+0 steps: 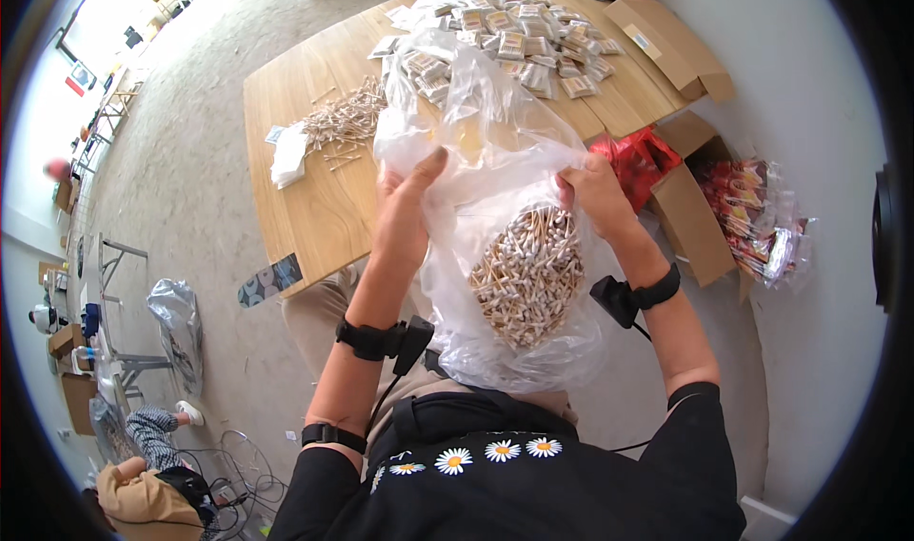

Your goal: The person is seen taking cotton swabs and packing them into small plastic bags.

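Note:
A large clear plastic bag (pixel 447 284) hangs in front of me over my lap, its upper part spread toward the table. Inside it lies a heap of cotton swabs (pixel 528 279) with white tips and wooden sticks. My left hand (pixel 411 193) grips the bag's left edge, thumb on top. My right hand (pixel 595 189) pinches the right edge, thumb and fingers closed on the plastic. Beyond the bag, on the wooden table (pixel 286 93), a loose pile of cotton swabs (pixel 347 117) lies to the left, beside small white empty-looking packets (pixel 289 155).
Many small packed bags of swabs (pixel 514 41) are heaped on the table's far side. Open cardboard boxes (pixel 700 212) stand at the right, with red packages (pixel 752 217) next to them. At lower left are a person (pixel 152 474), cables (pixel 243 474) and a plastic sack (pixel 176 327).

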Tool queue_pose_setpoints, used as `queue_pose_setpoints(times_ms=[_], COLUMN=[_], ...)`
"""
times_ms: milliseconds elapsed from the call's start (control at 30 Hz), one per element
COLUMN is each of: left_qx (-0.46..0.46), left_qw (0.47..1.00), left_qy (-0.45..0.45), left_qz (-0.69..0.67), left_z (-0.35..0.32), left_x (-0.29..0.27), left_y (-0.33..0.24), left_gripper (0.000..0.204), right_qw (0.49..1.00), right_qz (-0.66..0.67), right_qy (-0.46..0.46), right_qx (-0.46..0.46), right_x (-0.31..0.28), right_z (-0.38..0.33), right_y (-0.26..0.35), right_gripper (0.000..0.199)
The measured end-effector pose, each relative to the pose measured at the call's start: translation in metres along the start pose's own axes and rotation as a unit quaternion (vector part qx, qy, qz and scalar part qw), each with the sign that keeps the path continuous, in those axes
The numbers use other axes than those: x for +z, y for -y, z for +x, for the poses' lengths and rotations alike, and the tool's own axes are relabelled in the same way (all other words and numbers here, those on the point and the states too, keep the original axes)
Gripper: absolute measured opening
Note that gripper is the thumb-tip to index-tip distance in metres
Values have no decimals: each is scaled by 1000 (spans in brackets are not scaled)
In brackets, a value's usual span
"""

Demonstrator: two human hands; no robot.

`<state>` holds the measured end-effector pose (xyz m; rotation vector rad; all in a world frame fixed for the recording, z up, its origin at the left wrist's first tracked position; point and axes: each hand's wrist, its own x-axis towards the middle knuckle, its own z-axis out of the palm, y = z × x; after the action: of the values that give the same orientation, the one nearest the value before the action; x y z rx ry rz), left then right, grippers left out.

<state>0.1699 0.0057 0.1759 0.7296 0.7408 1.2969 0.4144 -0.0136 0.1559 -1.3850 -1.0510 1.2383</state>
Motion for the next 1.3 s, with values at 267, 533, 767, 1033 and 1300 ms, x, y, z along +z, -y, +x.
queue_pose_setpoints(times_ms=[267, 533, 767, 1033, 1300], left_qx=[513, 122, -41, -104, -151], left_qw=[624, 804, 975, 991, 987], left_qy=[62, 186, 177, 19, -41], left_qz=[586, 552, 129, 82, 19], left_z=[-59, -1, 16, 9, 3], left_x=[44, -3, -35, -64, -91], left_y=[-27, 14, 27, 12, 8], left_gripper=[82, 52, 20, 17, 21], right_qw=[997, 990, 979, 956, 937], right_qz=[-76, -85, -25, -129, -242], right_qy=[25, 109, 200, 217, 235], right_qx=[-11, -39, -9, -147, -97], right_x=[16, 46, 58, 43, -15], right_z=[7, -6, -6, 7, 12], right_y=[12, 35, 56, 61, 12], right_gripper=[20, 11, 17, 63, 97])
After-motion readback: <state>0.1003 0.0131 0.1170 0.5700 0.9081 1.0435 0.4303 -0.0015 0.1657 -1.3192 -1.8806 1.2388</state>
